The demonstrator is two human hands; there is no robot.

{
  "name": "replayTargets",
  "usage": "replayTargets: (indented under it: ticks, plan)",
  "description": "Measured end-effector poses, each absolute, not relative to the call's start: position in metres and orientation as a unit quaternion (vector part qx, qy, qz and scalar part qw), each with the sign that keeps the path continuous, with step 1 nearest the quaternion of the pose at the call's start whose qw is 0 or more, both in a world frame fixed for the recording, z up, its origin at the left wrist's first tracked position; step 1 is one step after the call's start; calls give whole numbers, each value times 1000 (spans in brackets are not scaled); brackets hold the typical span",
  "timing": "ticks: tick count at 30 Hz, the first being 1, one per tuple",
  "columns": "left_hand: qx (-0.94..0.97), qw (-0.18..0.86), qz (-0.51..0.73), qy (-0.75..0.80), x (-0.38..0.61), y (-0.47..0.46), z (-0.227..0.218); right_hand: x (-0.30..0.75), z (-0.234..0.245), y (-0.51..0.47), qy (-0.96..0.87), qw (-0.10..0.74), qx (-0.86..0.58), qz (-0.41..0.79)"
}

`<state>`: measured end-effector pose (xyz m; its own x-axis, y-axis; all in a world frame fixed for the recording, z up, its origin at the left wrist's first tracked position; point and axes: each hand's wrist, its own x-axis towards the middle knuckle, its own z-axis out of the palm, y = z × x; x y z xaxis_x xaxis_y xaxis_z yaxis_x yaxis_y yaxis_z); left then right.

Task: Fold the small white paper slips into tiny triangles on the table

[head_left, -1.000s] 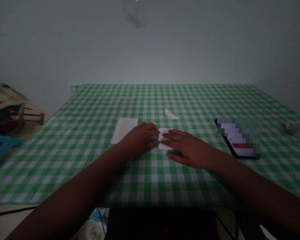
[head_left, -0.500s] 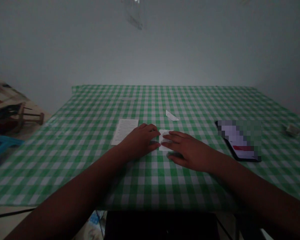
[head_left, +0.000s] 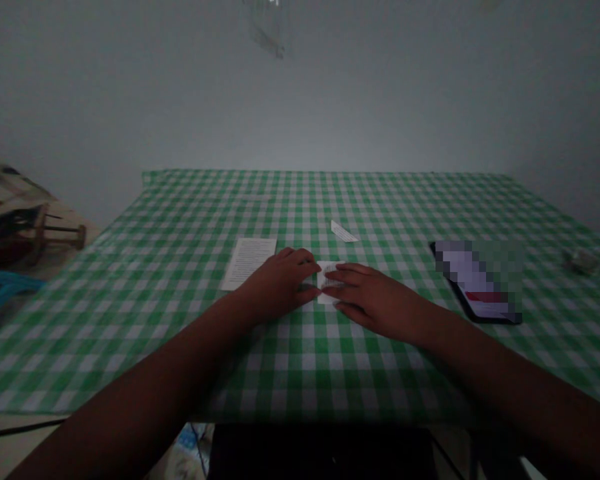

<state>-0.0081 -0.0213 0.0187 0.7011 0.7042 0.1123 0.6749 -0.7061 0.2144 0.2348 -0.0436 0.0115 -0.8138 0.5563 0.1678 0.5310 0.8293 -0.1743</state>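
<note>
A small piece of folded-looking white printed paper [head_left: 327, 299] lies flat on the tablecloth between my hands. My left hand [head_left: 283, 285] rests at its left edge, with thumb and fingertips apart and touching or nearly touching that edge. Over the paper's right part lies my right hand [head_left: 375, 298], fingers stretched out and pressing on it, so much of the print is hidden. A larger sheet of printed paper [head_left: 250, 259] sits just behind and left of my left hand, partly covered by it. Farther back is a torn-looking paper scrap [head_left: 343, 231] with print.
A green-and-white checked tablecloth [head_left: 290, 367] covers the table. On the right lies a smartphone [head_left: 485, 293] with its screen lit and partly blurred out. A small greyish object [head_left: 581, 261] is near the right edge. A wall [head_left: 330, 100] stands behind the table.
The fingers of my right hand have drawn slightly closer together, the thumb moving up toward the paper. The small paper has shifted very slightly toward me. My left hand stays put.
</note>
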Motion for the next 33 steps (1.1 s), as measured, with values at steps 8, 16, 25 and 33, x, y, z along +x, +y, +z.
replayTargets:
  ticks: [8, 16, 25, 33]
  plan:
    - [918, 78, 99, 376, -7, -21, 17, 233, 11, -46, -948, 121, -288, 59]
    - [915, 84, 104, 382, -7, -22, 19, 231, 14, -47, -949, 119, -287, 55]
    - [914, 86, 118, 379, -8, -18, 13, 232, 14, -49, -948, 97, -299, 39]
    - [891, 103, 137, 421, -6, -19, 12, 233, 12, -50, -946, 99, -305, 57]
